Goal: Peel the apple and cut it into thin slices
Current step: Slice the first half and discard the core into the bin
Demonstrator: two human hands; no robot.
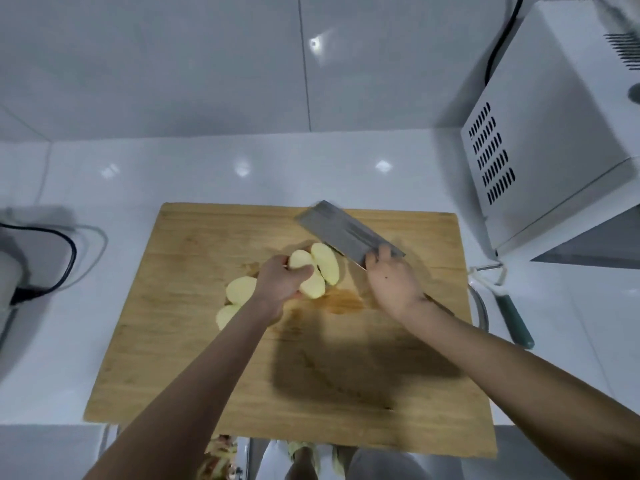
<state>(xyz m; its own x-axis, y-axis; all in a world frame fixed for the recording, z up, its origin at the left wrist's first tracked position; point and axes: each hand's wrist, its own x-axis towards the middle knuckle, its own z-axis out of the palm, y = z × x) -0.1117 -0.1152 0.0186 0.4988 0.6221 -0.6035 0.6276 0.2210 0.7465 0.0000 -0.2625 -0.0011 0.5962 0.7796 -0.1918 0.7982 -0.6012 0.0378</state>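
Note:
A peeled apple, cut into pale yellow pieces, lies on the wooden cutting board [173, 358]. My left hand [282, 277] grips one apple piece [304, 268] near the board's middle. Another apple slice [325, 263] leans just right of it. Two more apple pieces [239, 289] lie to the left, partly hidden by my left forearm. My right hand [393, 280] grips a cleaver [343, 232] by the handle end, with the broad blade tilted up and away over the board, right of the apple.
A white microwave [554, 140] stands at the back right. A peeler with a green handle [512, 317] lies right of the board beside a metal rim. A black cable and an appliance [20, 278] sit at the left. Peelings [221, 459] show below the counter edge.

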